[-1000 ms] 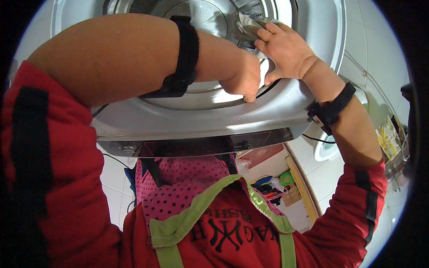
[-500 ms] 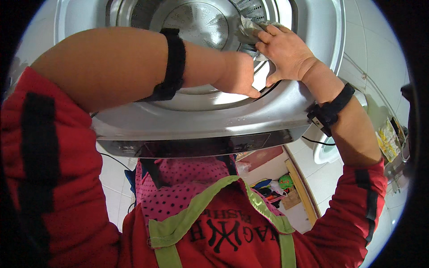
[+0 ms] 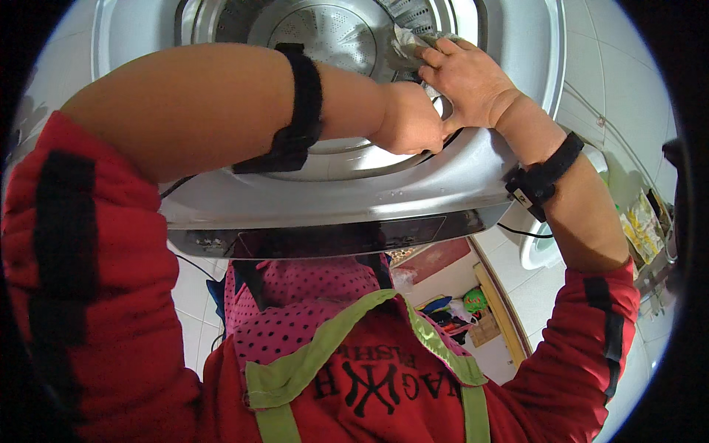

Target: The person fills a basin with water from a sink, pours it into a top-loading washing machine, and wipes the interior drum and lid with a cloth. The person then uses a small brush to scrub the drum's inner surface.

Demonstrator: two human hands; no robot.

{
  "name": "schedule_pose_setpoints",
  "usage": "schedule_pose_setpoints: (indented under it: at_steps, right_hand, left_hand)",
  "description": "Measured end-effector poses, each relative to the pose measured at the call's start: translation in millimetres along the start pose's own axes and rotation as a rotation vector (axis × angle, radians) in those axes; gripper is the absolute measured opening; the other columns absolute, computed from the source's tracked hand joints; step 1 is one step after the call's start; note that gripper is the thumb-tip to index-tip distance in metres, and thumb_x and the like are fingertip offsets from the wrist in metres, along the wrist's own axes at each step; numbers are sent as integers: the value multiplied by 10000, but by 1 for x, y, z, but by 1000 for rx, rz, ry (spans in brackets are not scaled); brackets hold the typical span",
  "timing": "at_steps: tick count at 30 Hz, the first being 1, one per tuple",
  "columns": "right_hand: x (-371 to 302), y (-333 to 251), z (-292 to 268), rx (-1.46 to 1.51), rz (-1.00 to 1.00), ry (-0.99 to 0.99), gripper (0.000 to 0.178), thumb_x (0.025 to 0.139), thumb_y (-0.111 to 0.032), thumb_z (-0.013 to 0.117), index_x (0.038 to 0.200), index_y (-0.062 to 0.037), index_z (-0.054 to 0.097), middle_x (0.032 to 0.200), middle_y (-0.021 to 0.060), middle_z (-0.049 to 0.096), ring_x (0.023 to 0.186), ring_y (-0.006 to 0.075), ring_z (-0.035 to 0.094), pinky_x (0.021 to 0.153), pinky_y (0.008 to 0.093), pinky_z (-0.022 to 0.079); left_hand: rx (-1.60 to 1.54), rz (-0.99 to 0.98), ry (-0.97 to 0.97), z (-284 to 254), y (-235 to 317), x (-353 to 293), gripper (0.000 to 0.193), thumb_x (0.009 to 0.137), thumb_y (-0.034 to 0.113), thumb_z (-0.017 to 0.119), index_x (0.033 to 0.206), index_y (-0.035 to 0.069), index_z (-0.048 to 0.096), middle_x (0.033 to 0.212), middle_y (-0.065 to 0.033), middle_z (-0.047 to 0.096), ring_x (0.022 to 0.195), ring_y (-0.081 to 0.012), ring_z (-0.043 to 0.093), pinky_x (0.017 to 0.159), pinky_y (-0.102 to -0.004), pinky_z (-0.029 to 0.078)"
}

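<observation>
I lean over a silver top-loading washing machine (image 3: 354, 196) with its steel drum (image 3: 325, 33) open. My right hand (image 3: 469, 77) presses a crumpled grey cloth (image 3: 408, 43) against the right rim of the tub, fingers curled over it. My left hand (image 3: 410, 122) is balled into a fist just below, touching the right hand at the tub's edge; what is inside the fist is hidden. Both wrists wear black straps, and both sleeves are red.
The machine's dark control panel (image 3: 332, 240) faces my chest. White tiled wall and floor surround it. A white round appliance (image 3: 543, 247) stands at the right, packets (image 3: 642, 229) further right, and colourful items (image 3: 461, 310) lie on the floor below.
My left forearm has dropped lower in the picture and more of the drum shows. Both hands stay together at the tub's right rim, the right one still on the cloth.
</observation>
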State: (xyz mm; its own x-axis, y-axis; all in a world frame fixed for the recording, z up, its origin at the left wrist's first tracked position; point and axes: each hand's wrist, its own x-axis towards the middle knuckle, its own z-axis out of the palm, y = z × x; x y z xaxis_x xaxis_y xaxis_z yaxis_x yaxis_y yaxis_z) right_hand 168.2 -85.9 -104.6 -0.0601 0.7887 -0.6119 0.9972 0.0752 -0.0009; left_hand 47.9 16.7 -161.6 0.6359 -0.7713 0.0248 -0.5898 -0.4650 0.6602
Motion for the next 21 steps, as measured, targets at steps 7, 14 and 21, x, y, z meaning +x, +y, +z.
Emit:
schedule_pose_setpoints:
  at_steps: [7,14,21]
  right_hand:
    - [-4,4,6,13,-16,47,741,517,-449,853,1141,-99,661,1292,22,545,1204,212,490,1079,347,399]
    - [-6,7,7,0,-6,6,763,512,-426,885,1181,-128,671,1316,-6,544,1224,190,486,1059,333,414]
    - [-5,4,9,-43,19,-30,720,528,-408,879,1169,-151,674,1327,-7,536,1214,183,495,1059,333,415]
  left_hand:
    - [125,-116,-234,-7,17,21,161,790,148,611,910,108,711,847,-106,700,776,-314,698,623,-441,556]
    - [3,-239,-33,0,24,27,107,798,181,598,844,117,670,709,-99,676,684,-305,686,589,-449,535]
    - [-93,-397,11,12,26,36,134,790,172,598,866,164,707,734,-90,679,707,-300,685,634,-460,530]
